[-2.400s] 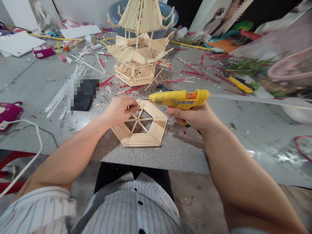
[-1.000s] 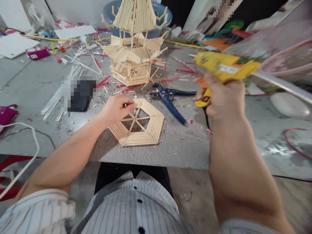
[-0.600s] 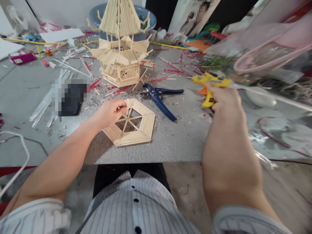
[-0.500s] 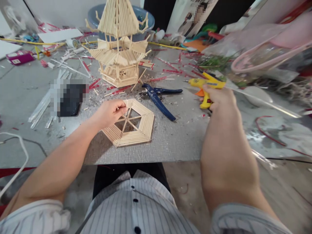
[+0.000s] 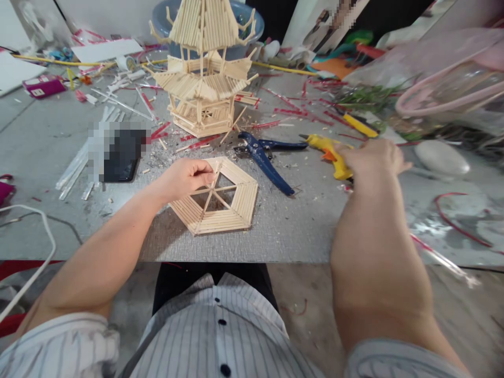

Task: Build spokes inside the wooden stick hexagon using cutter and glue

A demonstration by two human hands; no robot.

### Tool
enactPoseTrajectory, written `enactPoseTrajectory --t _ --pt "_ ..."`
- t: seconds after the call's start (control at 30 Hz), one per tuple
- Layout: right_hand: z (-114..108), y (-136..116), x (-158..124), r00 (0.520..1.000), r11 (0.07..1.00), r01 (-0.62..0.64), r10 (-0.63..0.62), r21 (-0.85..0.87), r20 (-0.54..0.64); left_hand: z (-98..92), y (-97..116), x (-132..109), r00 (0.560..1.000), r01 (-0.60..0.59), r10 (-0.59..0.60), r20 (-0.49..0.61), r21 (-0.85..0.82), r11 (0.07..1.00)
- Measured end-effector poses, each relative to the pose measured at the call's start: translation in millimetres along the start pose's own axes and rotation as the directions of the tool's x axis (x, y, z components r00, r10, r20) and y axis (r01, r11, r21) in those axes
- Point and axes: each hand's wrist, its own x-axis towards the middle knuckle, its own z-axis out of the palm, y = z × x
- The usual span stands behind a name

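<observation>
Hexagonal stick frame point(image 5: 245, 203): flat on the grey table point(image 5: 299, 231), near its front edge; the reference for every clock direction here.
Left hand point(image 5: 191, 177): reaching in from 10 o'clock, thumb and fingers pinched on a small pale piece point(image 5: 218, 167) at the frame's 12 o'clock rim.
Right hand point(image 5: 376, 156): between 2 and 3 o'clock, fingers spread, loosened over the glue gun's rear; whether any contact remains cannot be told.
Yellow glue gun point(image 5: 325, 145): on the table, partly under that hand, nozzle aimed toward 10 o'clock.
Blue-handled cutter point(image 5: 271, 167): at 2 o'clock, between frame and gun.
Stick tower point(image 5: 202, 86): upright at 12 o'clock, behind the frame.
Dark phone point(image 5: 120, 163): at 10 o'clock, beside clear glue sticks point(image 5: 81, 160).
</observation>
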Motion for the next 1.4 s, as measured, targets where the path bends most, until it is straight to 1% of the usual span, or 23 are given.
enactPoseTrajectory --t 0.03,0.07,0.1,0.13,0.17,0.2,0.23,0.27,0.3,0.33,0.37,0.4,0.43,0.5,0.6,0.7,0.87,0.97,1.1,1.13,1.27,1.3,1.4 --pt "-4.1 -7.1 -6.0 0.998 0.998 -0.044 0.045 0.034 -0.034 -0.2 0.0 -0.3 1.0 0.001 -0.001 -0.016 -0.019 1.0" --pt "-7.9 -15.4 -14.5 0.994 0.994 -0.016 0.028 0.11 -0.101 -0.2 -0.1 -0.5 0.999 0.0 -0.001 -0.038 -0.039 0.999" --pt "-11.3 -24.7 -25.7 0.989 0.962 0.103 -0.072 0.253 -0.129 -0.1 -0.4 -0.7 0.998 -0.003 0.0 -0.062 -0.06 0.998" --pt "-14.0 -34.7 -39.7 0.975 0.885 0.218 -0.185 0.412 -0.12 0.1 -0.7 -0.9 0.996 -0.008 0.001 -0.086 -0.08 0.997" --pt "-15.9 -44.9 -56.2 0.962 0.779 0.266 -0.255 0.568 -0.101 0.5 -1.1 -0.9 0.994 -0.014 0.004 -0.106 -0.098 0.995" --pt "-17.2 -54.7 -74.3 0.942 0.664 0.27 -0.333 0.697 -0.048 1.1 -1.4 -0.8 0.992 -0.021 0.008 -0.122 -0.111 0.994" --pt "-17.8 -63.8 -93.1 0.907 0.589 0.242 -0.42 0.771 0.036 1.8 -1.6 -0.6 0.991 -0.028 0.013 -0.133 -0.118 0.993" --pt "-17.9 -71.6 -111.3 0.841 0.541 0.192 -0.521 0.819 0.147 2.6 -1.6 -0.4 0.99 -0.034 0.018 -0.139 -0.118 0.992" --pt "-17.6 -78.0 -127.9 0.766 0.513 0.131 -0.596 0.849 0.242 3.5 -1.3 -0.1 0.99 -0.039 0.023 -0.141 -0.114 0.993" --pt "-17.0 -82.8 -141.8 0.699 0.504 0.062 -0.638 0.862 0.323 4.4 -0.8 0.1 0.989 -0.042 0.026 -0.143 -0.106 0.994" --pt "-16.2 -86.1 -152.7 0.644 0.495 0.003 -0.666 0.869 0.377 5.3 -0.2 0.3 0.99 -0.043 0.029 -0.141 -0.094 0.995" --pt "-15.1 -88.2 -160.3 0.596 0.488 -0.044 -0.688 0.872 0.415 6.1 0.4 0.4 0.99 -0.043 0.031 -0.139 -0.083 0.996" --pt "-14.1 -89.4 -165.0 0.558 0.483 -0.085 -0.702 0.872 0.443 7.0 0.9 0.5 0.99 -0.043 0.033 -0.136 -0.072 0.996" --pt "-11.9 -89.7 -167.8 0.498 0.48 -0.143 -0.721 0.865 0.482 8.6 1.4 0.7 0.991 -0.05 0.043 -0.128 -0.055 0.997" --pt "-9.0 -88.6 -165.3 0.423 0.505 -0.199 -0.729 0.84 0.538 10.7 1.4 0.8 0.993 -0.065 0.06 -0.1 -0.044 0.997" --pt "-6.4 -87.9 -164.6 0.368 0.541 -0.253 -0.713 0.802 0.597 12.2 2.1 0.9 0.995 -0.064 0.061 -0.079 -0.04 0.997" --pt "-4.9 -89.2 -168.1 0.349 0.552 -0.335 -0.68 0.763 0.645 14.5 2.7 1.3 0.994 -0.087 0.082 -0.075 -0.062 0.994" --pt "-6.4 -90.9 -169.5 0.348 0.545 -0.33 -0.689 0.771 0.636 15.6 1.9 1.6 0.993 -0.099 0.094 -0.072 -0.06 0.993" --pt "-5.6 -91.5 -170.9 0.359 0.524 -0.302 -0.711 0.796 0.605 15.9 2.6 1.6 0.993 -0.094 0.09 -0.073 -0.058 0.994" --pt "-4.6 -91.0 -171.7 0.37 0.514 -0.295 -0.716 0.806 0.592 15.9 3.1 1.5 0.994 -0.087 0.082 -0.076 -0.065 0.994" --pt "-0.7 -88.0 -177.2 0.455 0.431 -0.283 -0.726 0.857 0.515 17.5 4.3 1.3 0.992 -0.05 0.034 -0.12 -0.138 0.989" --pt "-0.4 -87.4 -178.3 0.469 0.421 -0.281 -0.724 0.862 0.506 18.2 4.1 1.3 0.991 -0.046 0.024 -0.134 -0.164 0.985" --pt "-1.3 -86.3 -176.3 0.476 0.443 -0.24 -0.722 0.864 0.502 18.8 2.5 1.2 0.988 -0.04 0.008 -0.151 -0.211 0.977"
